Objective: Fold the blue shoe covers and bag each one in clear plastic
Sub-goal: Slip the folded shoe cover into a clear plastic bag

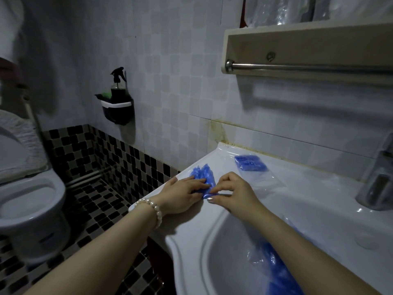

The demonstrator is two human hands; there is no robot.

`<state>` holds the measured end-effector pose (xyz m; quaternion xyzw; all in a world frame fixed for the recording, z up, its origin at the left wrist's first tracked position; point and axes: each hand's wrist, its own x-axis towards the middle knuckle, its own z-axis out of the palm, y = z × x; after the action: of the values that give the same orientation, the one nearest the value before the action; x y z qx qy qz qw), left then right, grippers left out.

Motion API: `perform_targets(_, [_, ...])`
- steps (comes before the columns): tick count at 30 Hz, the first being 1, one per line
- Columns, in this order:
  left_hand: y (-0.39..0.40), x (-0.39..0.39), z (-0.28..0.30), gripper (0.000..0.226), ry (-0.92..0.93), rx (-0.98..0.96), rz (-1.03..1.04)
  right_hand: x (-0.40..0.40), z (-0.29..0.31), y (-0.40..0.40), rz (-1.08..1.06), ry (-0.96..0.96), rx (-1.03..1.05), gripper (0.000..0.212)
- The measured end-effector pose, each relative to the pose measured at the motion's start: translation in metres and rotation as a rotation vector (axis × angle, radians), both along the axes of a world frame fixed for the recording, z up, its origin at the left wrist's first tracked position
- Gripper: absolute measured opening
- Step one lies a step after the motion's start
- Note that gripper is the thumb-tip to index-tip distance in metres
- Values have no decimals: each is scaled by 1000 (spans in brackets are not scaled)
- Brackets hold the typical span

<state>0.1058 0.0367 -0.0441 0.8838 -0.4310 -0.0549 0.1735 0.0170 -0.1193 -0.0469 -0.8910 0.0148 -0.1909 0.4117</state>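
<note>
Shoe cover (203,175) lies flattened under left hand (182,193), pinched by right hand (232,193).

White sink top (297,194) under shoe covers (203,177)

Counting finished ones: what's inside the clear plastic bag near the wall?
The clear plastic bag holds one folded blue shoe cover at its far end. Anything beneath that cover is hidden.
</note>
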Motion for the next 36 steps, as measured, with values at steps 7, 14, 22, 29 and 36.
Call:
perform_targets(7, [1,-5,5,29,112,-124,41,12,12,11,-127,242,-312,19])
perform_targets(14, [4,-5,1,22,16,-131,45,13,17,18,-252,325,-332,7])
perform_targets(22, [3,1,-5,11,19,-156,39,0,-13,1,-183,-217,-345,21])
perform_targets(29, [6,1,0,33,132,-203,37,9,1,0,-152,93,-374,7])
perform_targets(36, [5,15,-18,29,286,-385,24,19,3,5,-194,257,-469,22])
